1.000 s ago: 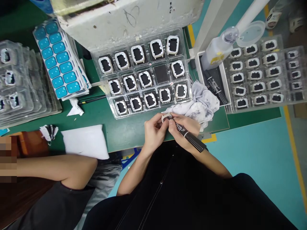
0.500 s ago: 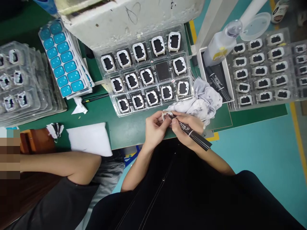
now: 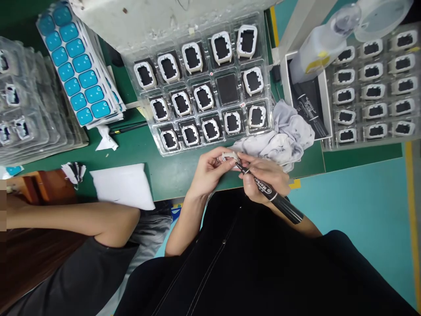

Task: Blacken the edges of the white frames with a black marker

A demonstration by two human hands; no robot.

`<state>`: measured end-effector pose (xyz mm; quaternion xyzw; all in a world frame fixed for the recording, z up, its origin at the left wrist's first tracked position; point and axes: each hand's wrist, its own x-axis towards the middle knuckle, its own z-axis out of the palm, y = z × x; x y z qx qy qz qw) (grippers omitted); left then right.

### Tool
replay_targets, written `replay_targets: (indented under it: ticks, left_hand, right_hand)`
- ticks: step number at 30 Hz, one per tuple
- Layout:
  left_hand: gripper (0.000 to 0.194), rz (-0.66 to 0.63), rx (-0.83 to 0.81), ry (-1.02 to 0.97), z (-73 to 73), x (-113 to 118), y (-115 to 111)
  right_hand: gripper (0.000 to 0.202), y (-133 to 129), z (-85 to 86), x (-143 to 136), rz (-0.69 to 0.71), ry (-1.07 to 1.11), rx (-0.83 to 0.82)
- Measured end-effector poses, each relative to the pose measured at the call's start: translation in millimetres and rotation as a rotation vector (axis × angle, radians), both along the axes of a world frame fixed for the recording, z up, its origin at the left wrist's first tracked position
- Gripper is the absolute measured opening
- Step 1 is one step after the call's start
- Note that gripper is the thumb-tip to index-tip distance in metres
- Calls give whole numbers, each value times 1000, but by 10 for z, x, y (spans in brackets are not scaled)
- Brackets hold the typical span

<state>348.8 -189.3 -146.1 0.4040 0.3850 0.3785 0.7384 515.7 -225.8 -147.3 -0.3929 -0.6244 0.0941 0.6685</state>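
Between the fingertips of my left hand (image 3: 206,174) is a small white frame (image 3: 231,155), held above the table's near edge. My right hand (image 3: 263,177) grips a black marker (image 3: 279,202), its tip pointing at the frame's inner edge; whether tip and frame touch I cannot tell. Just beyond my hands lies a clear plastic tray (image 3: 204,115) of similar white frames, each in its own pocket over black padding. One pocket (image 3: 227,88) in its middle row shows only the black padding. A crumpled, stained white cloth (image 3: 279,136) lies beside my right hand.
An open box (image 3: 324,105) holds more markers and a plastic bottle (image 3: 315,52). Another tray of frames (image 3: 375,92) is at the right. On the left are stacked trays (image 3: 42,101), blue sticker sheets (image 3: 82,61) and a folded white cloth (image 3: 121,186). A co-worker's arm (image 3: 82,217) is close by.
The white frame has been turned in my left fingers, so its side now shows. My right hand and the marker have shifted slightly right and down. The view has moved a little closer.
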Motion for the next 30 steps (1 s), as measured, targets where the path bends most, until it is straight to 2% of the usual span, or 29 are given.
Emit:
replay_targets:
  ticks: [5, 10, 16, 24, 30]
  left_hand:
    - [23, 37, 29, 84, 43, 40, -4]
    - [36, 136, 46, 201, 148, 174, -87]
    - [34, 136, 64, 252, 128, 239, -162]
    - [32, 54, -114, 176, 242, 228, -90]
    - [36, -22, -256, 31, 279, 129, -5]
  right_hand:
    - [30, -2, 34, 23, 23, -32, -39]
    - [20, -42, 46, 3, -35, 27, -151]
    - [25, -131, 2, -13, -114, 91, -282]
    - [25, -217, -93, 8, -128, 106, -375]
    - [20, -233, -76, 30, -80, 123, -403]
